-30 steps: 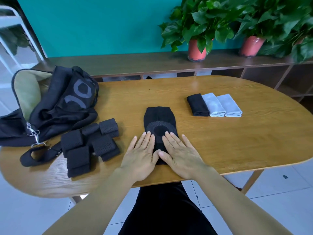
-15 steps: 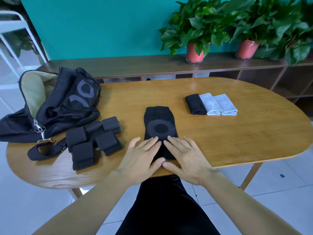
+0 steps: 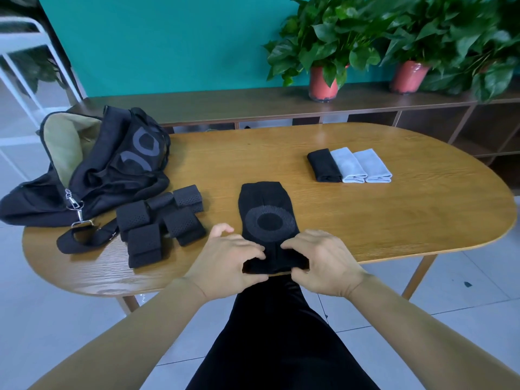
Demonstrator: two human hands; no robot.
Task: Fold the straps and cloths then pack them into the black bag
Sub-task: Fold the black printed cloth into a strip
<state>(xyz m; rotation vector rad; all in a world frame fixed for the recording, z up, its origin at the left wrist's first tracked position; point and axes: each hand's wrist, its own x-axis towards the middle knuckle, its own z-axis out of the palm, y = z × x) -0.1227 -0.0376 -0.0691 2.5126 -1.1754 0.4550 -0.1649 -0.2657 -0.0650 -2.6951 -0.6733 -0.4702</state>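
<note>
A black knee sleeve [image 3: 267, 209] with a grey ring pattern lies flat at the table's near edge. My left hand [image 3: 228, 260] and my right hand [image 3: 323, 260] each pinch its near end, which is lifted slightly off the table. Left of it sits a pile of several folded black straps [image 3: 157, 223]. The black bag [image 3: 92, 170] lies open at the far left, its pale lining showing. Three folded cloths sit at the right: one black [image 3: 323, 165] and two light grey [image 3: 361, 166].
The oval wooden table [image 3: 394, 220] ends just in front of my hands. The bag's shoulder strap with metal clips [image 3: 81, 229] trails on the table. Potted plants [image 3: 323, 52] stand on a low shelf behind. White rack at far left.
Both hands slid from pressing flat on the sleeve's middle back to its near end and closed on it, lifting that edge.
</note>
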